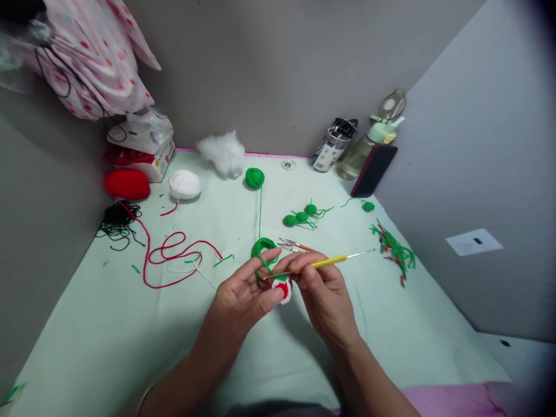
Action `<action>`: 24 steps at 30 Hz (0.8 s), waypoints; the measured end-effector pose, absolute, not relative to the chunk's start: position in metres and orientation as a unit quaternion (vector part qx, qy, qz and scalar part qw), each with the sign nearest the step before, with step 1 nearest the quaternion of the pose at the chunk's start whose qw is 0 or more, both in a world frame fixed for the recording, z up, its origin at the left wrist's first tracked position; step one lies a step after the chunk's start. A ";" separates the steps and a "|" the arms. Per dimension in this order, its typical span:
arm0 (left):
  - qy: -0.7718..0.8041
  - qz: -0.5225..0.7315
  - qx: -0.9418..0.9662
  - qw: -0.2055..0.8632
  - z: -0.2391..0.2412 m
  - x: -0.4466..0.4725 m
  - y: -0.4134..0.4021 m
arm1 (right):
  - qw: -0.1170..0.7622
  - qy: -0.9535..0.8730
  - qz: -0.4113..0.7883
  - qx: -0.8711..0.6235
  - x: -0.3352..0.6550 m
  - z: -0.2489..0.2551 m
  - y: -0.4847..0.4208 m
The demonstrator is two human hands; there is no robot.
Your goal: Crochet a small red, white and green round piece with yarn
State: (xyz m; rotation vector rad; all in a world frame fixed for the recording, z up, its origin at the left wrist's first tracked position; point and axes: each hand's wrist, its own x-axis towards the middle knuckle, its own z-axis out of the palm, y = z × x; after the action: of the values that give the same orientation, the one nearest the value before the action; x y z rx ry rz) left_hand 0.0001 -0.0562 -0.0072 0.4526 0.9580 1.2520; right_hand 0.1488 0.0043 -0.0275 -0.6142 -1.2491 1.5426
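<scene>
My left hand (pixel 244 291) pinches a small red, white and green crocheted piece (pixel 282 288), with green yarn (pixel 263 248) looped over its fingers. My right hand (pixel 319 286) grips a crochet hook with a yellow handle (pixel 326 263), its metal tip pointing left into the piece. The green strand runs back across the table to a green yarn ball (pixel 254 177). Small scissors (pixel 292 245) lie just beyond my fingers.
On the pale green cloth (pixel 87 324) lie a red yarn ball (pixel 127 184), a white yarn ball (pixel 185 184), loose red yarn (pixel 174 255), black thread (pixel 118 223), white stuffing (pixel 222 152), small green crocheted pieces (pixel 302 216), yarn scraps (pixel 394 250). A tin (pixel 330 147), bottle (pixel 369 145), phone (pixel 374 169) stand at the back.
</scene>
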 end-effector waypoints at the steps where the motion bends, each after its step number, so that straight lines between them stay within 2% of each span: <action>1: 0.425 0.558 0.203 0.683 -0.008 0.000 -0.056 | 0.506 -0.519 0.639 -0.257 0.149 -0.028 0.004; 10: 0.429 0.560 0.207 0.678 -0.012 -0.005 -0.056 | 0.496 -0.486 0.679 -0.240 0.152 -0.017 0.007; 17: 0.456 0.565 0.211 0.655 -0.007 -0.009 -0.056 | 0.524 -0.550 0.598 -0.254 0.158 -0.020 0.003; 24: 0.467 0.570 0.218 0.640 -0.005 -0.008 -0.054 | 0.529 -0.574 0.582 -0.228 0.158 -0.021 0.002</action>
State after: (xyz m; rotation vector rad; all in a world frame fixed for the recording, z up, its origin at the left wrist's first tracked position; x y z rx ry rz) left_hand -0.0080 -0.0541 -0.0046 0.4967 1.0651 1.3005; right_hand 0.1579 0.0017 -0.0207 -0.5448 -1.3708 1.3894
